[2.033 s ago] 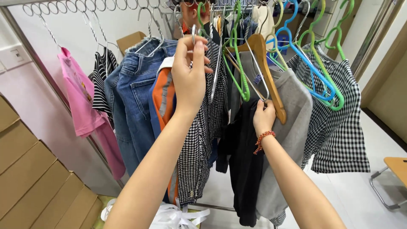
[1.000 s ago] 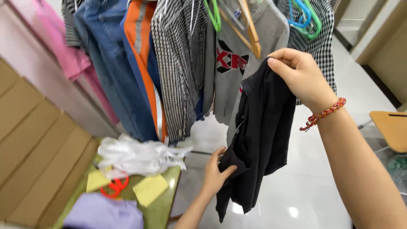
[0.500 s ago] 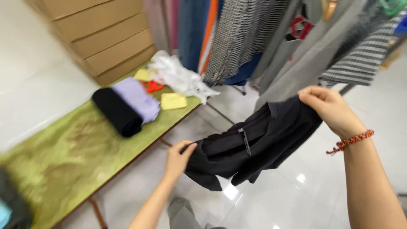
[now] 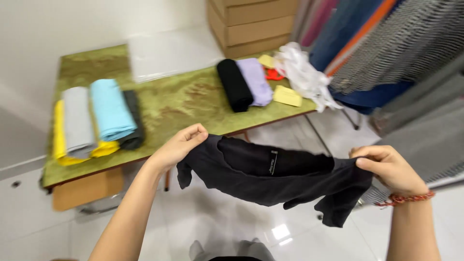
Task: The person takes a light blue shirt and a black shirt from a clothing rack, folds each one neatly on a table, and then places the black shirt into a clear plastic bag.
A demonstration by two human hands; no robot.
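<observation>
Two hands, left [image 4: 180, 145] and right [image 4: 386, 166], pinch a black shirt [image 4: 275, 176] by its upper corners, stretched in the air just in front of the bench [image 4: 179, 104]. It sags between them: light, limp cloth, probably best gripped at the shoulders.

Both hands pinch a black T-shirt [image 4: 270, 176] stretched between them, left hand [image 4: 178, 147] at nine o'clock, right hand [image 4: 389, 169] at three. Beyond, the green bench [image 4: 179, 104] carries folded, slightly blurred, probably shirts [image 4: 94, 118].
</observation>
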